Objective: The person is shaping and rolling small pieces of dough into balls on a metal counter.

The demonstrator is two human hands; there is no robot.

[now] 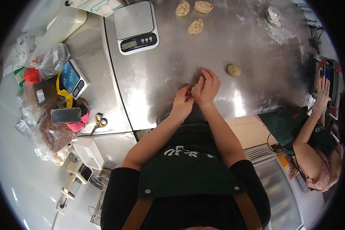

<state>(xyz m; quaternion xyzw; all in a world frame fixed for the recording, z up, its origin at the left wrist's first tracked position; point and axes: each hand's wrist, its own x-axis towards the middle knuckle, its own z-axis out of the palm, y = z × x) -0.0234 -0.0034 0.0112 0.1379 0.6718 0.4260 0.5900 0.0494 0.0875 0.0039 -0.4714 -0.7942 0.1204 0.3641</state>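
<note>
Basically, L to R: scale (134, 21) at the far left of the steel table (161, 65), then three rough lumps (195, 27), cut-looking & uneven, well apart from the hands. Left hand (183, 100) – fingers bent, mostly closed against the dough piece (194, 90), which sits between both hands near the table's close edge. Right hand (208, 90) is half-curled and cupped over it, so both have hold; squeeze can't be told. Prob. the rounding step; next move likely calls for light, even pressure w/ both palms, then setting it down by the round ball (234, 70) to the right. Looks: dough's pale beige, mostly hidden; the ball's speckled dark, compact – approx. smooth.
</note>
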